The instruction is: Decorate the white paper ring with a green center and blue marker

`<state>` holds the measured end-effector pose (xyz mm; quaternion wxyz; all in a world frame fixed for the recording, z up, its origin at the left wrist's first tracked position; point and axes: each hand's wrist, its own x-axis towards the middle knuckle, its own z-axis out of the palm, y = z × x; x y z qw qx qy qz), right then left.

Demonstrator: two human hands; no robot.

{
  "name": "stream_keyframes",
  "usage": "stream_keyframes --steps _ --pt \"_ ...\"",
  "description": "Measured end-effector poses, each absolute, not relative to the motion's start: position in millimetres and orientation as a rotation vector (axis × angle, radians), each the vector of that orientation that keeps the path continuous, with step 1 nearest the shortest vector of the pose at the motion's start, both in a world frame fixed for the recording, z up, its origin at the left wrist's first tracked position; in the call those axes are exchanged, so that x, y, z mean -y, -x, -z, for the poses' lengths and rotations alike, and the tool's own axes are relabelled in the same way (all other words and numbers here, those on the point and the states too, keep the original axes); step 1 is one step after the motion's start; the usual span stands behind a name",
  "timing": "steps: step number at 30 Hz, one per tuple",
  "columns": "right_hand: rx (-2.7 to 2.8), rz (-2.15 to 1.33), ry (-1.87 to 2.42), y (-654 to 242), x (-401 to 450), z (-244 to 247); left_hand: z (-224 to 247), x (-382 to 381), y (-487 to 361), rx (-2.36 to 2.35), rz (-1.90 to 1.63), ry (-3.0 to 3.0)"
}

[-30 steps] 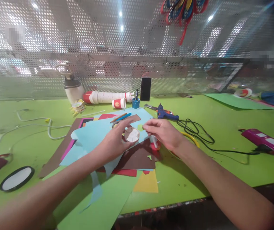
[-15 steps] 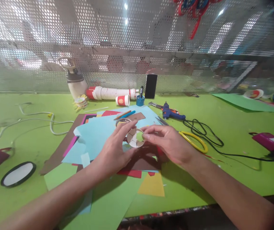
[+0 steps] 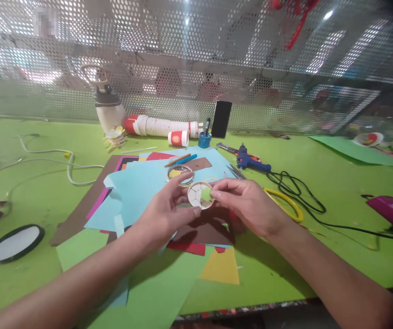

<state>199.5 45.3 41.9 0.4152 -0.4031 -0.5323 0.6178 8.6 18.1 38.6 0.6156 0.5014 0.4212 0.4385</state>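
Observation:
Over the paper pile, my left hand (image 3: pixel 164 212) grips a small white round piece (image 3: pixel 195 197) by its edge, between thumb and fingers. The piece has a raised rim and dark lines drawn across its face; it may be a paper cup's base. My right hand (image 3: pixel 253 203) pinches a small green paper piece (image 3: pixel 206 195) between thumb and forefinger, against the right part of the round face. Whether the green piece is stuck to it I cannot tell. Just behind the hands lies a roll of tape (image 3: pixel 180 175).
Coloured paper sheets (image 3: pixel 132 192) lie beneath my hands. Behind them are pencils (image 3: pixel 182 159), a paper cup (image 3: pixel 178 138), stacked cups (image 3: pixel 164 126) and a phone (image 3: pixel 222 119). To the right are a blue glue gun (image 3: pixel 251 160) with a black cord and a yellow ring (image 3: pixel 285 205).
The view has shifted slightly. My left forefinger has lifted away from the round piece's top edge, and more of the green paper piece shows against its face.

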Motion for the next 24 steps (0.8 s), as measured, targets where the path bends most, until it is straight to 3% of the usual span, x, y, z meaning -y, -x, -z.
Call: stream_keyframes --steps 24 --pt "1.559 -1.337 1.067 -196.2 -45.7 -35.0 -42.1 -20.1 -7.4 -0.958 -1.045 -0.956"
